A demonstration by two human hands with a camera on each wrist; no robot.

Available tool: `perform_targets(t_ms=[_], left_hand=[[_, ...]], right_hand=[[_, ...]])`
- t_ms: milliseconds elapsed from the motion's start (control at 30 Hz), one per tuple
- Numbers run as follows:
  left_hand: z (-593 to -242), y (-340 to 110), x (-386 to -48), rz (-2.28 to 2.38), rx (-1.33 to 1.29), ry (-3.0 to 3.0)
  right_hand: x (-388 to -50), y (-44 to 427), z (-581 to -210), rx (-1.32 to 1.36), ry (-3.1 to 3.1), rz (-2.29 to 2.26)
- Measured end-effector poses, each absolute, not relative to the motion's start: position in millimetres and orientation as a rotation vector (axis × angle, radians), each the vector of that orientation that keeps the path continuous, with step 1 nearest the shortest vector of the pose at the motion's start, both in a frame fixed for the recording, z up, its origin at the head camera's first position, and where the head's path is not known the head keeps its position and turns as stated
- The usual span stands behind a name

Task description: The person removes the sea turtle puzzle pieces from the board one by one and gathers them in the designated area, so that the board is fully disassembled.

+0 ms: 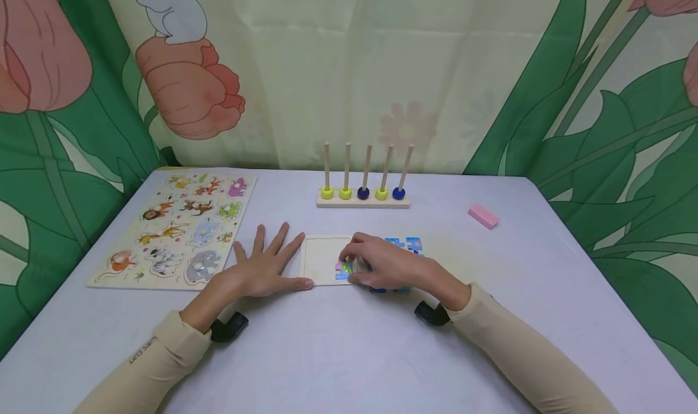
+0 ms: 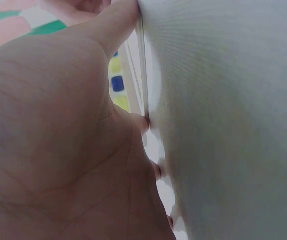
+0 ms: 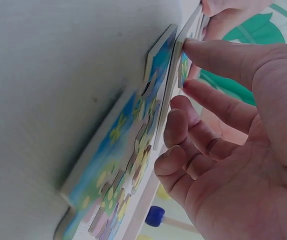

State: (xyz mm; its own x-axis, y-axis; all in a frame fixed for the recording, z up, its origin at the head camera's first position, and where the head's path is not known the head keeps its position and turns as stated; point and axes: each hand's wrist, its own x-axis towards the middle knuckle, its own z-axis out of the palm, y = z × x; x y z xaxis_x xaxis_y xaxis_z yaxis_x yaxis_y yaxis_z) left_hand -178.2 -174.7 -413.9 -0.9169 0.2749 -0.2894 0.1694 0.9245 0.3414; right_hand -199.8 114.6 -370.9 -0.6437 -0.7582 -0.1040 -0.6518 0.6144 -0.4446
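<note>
A shallow pale wooden puzzle tray (image 1: 320, 257) lies on the white table in front of me. My left hand (image 1: 260, 273) is spread beside it, with the thumb and index fingertips touching its left edge. Over the tray's right part, my right hand (image 1: 384, 262) pinches a colourful jigsaw piece (image 1: 342, 271) between thumb and index finger. In the right wrist view this piece (image 3: 184, 66) lies at the tray's edge, while the other fingers curl loosely. Several blue jigsaw pieces (image 1: 413, 243) lie right of the tray, partly hidden beneath my right hand.
An animal puzzle board (image 1: 182, 232) lies at the left. Behind the tray stands a wooden peg rack (image 1: 362, 202) with yellow and dark blue beads on its pegs. A pink block (image 1: 483, 216) rests at the right. A printed curtain (image 1: 305, 74) hangs behind the table.
</note>
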Motion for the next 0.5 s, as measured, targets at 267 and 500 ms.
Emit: perform_targets(t_ms=[267,500], left_hand=[[-414.4,-174.5,-176.9,0.453,0.325,2.749],[-414.3,-175.1,-176.4,0.452,0.328,2.754]], right_hand=[[-198.7,113.7,-371.3,-1.124,2.553,-0.557],[-199.7,111.2,-370.1,-1.108,2.539,-0.576]])
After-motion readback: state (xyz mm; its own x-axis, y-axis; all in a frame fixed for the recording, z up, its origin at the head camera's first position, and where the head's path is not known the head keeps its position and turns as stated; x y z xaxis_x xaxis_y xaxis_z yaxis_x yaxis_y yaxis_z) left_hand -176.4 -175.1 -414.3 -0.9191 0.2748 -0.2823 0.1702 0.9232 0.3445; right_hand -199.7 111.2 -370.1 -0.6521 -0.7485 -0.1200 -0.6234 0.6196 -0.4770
